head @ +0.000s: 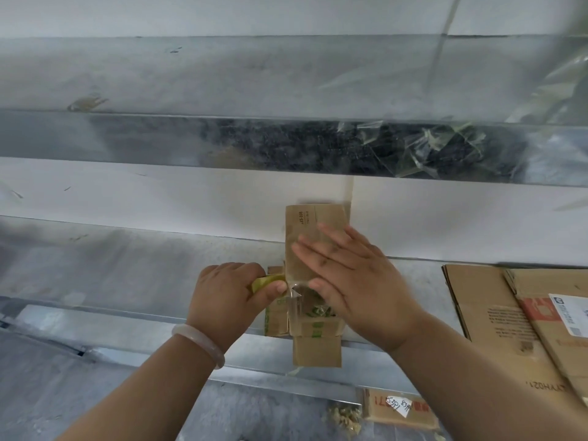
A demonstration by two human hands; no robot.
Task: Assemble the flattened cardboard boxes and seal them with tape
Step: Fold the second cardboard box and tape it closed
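A small cardboard box (313, 224) is seen lying on the metal table (127, 265), near its front edge, with its far end close to the white wall panel (159, 192) behind. The box is pressed down by the right hand (353, 275), which is laid flat on its top with the fingers straight and spread. Just to the left of the box, a yellowish roll of tape (264, 281) is gripped by the left hand (222, 294), its fingers and thumb curled round the roll. A strip of clear tape (296, 297) is stretched from the roll onto the box, beside the right thumb. Green print is visible on the near flaps of the box, which hang over the table edge. A pale bracelet (197, 342) is worn on the left wrist. To the right, a stack of flattened cardboard (483, 297) is spread on the table, apart from the box. Lower down, a further piece of cardboard (397, 409) with a handwritten white note is seen.
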